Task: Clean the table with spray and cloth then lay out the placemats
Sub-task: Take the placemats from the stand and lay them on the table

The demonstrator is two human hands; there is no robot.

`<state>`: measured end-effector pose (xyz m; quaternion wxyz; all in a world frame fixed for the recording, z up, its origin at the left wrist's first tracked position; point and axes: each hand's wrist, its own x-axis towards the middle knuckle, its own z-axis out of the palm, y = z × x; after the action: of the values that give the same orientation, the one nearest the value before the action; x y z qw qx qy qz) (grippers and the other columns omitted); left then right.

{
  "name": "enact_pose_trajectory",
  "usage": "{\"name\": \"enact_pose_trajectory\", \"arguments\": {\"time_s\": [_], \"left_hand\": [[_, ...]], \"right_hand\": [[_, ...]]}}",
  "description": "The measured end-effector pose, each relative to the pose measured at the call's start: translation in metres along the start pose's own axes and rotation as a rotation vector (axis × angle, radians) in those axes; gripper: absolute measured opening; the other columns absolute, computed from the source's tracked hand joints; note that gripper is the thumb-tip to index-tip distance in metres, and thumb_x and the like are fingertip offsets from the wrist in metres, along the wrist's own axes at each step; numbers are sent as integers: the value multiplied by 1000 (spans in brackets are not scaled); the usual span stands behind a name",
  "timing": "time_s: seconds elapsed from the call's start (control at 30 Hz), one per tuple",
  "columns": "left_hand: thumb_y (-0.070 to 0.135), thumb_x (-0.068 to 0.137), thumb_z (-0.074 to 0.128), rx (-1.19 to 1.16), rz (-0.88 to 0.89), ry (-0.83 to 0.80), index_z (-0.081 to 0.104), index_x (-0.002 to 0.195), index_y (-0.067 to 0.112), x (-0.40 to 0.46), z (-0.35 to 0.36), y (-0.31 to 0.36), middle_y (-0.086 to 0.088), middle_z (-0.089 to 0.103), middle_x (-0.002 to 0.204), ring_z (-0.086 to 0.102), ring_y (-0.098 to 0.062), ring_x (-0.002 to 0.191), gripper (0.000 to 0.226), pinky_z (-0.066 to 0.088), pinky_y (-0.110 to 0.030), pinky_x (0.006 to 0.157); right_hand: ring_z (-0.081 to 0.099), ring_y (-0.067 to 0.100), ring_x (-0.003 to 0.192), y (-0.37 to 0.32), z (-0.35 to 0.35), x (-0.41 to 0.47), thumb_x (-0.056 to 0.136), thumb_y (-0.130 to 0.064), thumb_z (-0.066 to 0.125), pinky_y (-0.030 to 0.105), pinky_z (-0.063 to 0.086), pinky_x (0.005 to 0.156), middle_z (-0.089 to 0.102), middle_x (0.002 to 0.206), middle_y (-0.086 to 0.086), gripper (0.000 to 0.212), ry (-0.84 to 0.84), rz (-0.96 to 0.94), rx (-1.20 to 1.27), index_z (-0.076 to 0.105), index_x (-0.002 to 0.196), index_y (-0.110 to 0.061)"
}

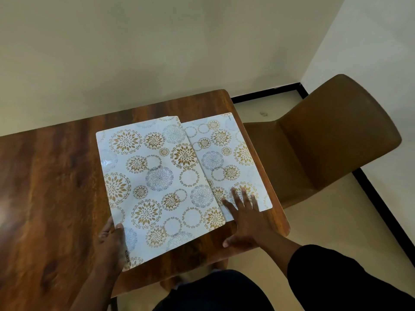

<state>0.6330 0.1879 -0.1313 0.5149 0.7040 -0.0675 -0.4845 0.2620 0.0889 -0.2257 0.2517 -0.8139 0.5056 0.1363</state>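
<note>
Plain cream walls, dark wooden desk (56, 187). Left hand (112, 241) pinches the near corner of the top white gold-floral plastic placemat (157, 187); right hand (244, 218) presses flat, fingers spread, on the second matching placemat (226, 158) at the desk's right edge. Mats look thin, light, flexible, slick; best lifted by corners. Brown chair (332, 140) beyond.

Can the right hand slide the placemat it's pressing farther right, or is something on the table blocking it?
Probably not: no object blocks the right hand, but the right placemat already lies at the table edge.
</note>
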Motion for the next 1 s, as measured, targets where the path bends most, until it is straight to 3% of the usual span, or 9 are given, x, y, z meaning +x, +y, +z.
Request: {"name": "enact_pose_trajectory", "arguments": {"time_s": [0.27, 0.37, 0.6, 0.67, 0.7, 0.77, 0.83, 0.93, 1.0], "left_hand": [[4, 118, 42, -48, -11, -2, 49, 164, 14, 5, -3, -5, -13, 70, 137, 83, -12, 74, 48, 67, -28, 61], [4, 118, 43, -47, -10, 1, 50, 164, 14, 7, -5, -6, -18, 65, 150, 83, -13, 77, 48, 67, -29, 61], [3, 118, 42, -37, -4, 13, 51, 162, 14, 4, 3, -2, -16, 64, 148, 81, -14, 75, 46, 65, -26, 56], [4, 118, 41, -42, -6, 22, 50, 163, 15, 5, 4, 0, -14, 64, 146, 82, -14, 74, 47, 64, -26, 54], [4, 118, 41, -40, -11, 28, 49, 163, 16, 5, 5, 1, -13, 64, 145, 82, -15, 75, 48, 64, -26, 53], [5, 118, 41, -21, -3, 32, 51, 163, 16, 5, 5, 2, -12, 64, 149, 80, -25, 93, 47, 66, -28, 57], [4, 118, 41, -21, 0, 38, 52, 162, 16, 7, 5, -1, -13, 64, 151, 73, -31, 109, 47, 68, -30, 65], [4, 118, 42, -30, -16, 53, 54, 162, 17, 4, 6, 0, -10, 69, 141, 72, -28, 106, 47, 68, -31, 63], [4, 118, 42, -43, -15, 62, 53, 161, 15, 3, 7, 1, -5, 72, 131, 73, -25, 103, 46, 68, -30, 62]], "right_hand": [[-40, 38, 144, 1, -2, 0, 35, -113, 25, 67, -20, 116, -39, 161, 1, 145, 23, 0, 12, -11, 158, -46], [-40, 38, 145, 1, -1, -1, 34, -112, 28, 67, -20, 116, -38, 162, 0, 147, 27, 1, 16, -8, 159, -45], [-37, 42, 145, 0, -3, -3, 37, -112, 28, 65, -22, 115, -37, 162, 3, 144, 41, -4, -13, -7, 160, -44], [-19, 43, 153, -2, -6, -1, 52, -111, 27, 69, -7, 119, -17, 169, 6, 131, 90, 21, 25, 12, 161, -41], [0, 42, 156, -1, -10, 1, 65, -105, 30, 68, 8, 119, 3, 171, 10, 116, 155, 54, 54, 26, 158, -36], [36, 36, 144, 9, -19, 13, 84, -84, 42, 60, 32, 112, 39, 156, 12, 85, 354, 181, 80, 43, 147, -26], [45, 32, 133, 24, -35, 26, 93, -65, 51, 52, 38, 108, 48, 144, 10, 67, 475, 398, 161, 46, 143, -21], [46, 30, 129, 46, -59, 44, 98, -52, 56, 49, 38, 105, 51, 138, 9, 56, 484, 670, 268, 49, 140, -17], [51, 29, 124, 57, -65, 51, 97, -51, 58, 47, 41, 101, 55, 134, 9, 51, 467, 711, 241, 55, 134, -16]]}}
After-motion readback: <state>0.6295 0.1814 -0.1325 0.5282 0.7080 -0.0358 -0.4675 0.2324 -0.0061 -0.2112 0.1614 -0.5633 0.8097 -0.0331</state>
